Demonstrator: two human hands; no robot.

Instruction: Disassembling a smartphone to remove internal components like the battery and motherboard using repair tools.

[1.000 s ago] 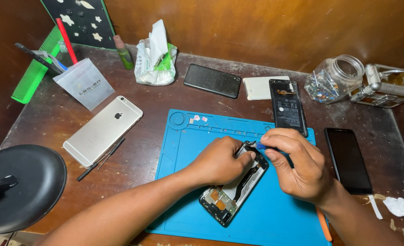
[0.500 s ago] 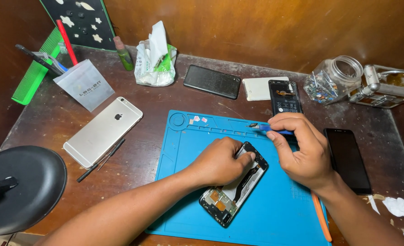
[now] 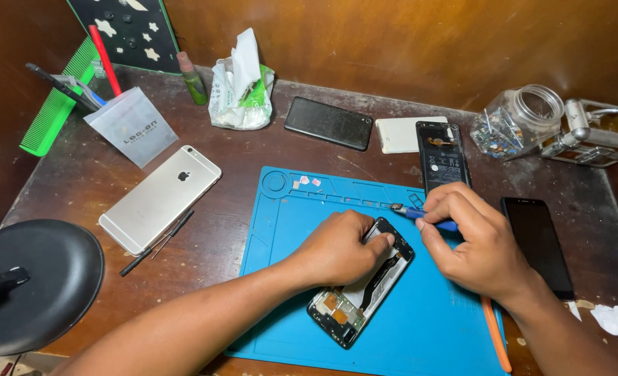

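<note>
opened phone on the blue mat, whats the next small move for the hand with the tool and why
Probably bring the blue-handled tool back down to the opened phone. The right hand holds it with its tip over the blue mat, just above the phone's top edge, not touching it. The left hand is pressing the phone's upper end flat, so it looks steadied for work.

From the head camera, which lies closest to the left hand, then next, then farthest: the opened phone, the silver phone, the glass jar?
1. Opened phone: under the left hand, on the blue mat.
2. Silver phone: off to the left, face down.
3. Glass jar: far right, by the wall.
</note>
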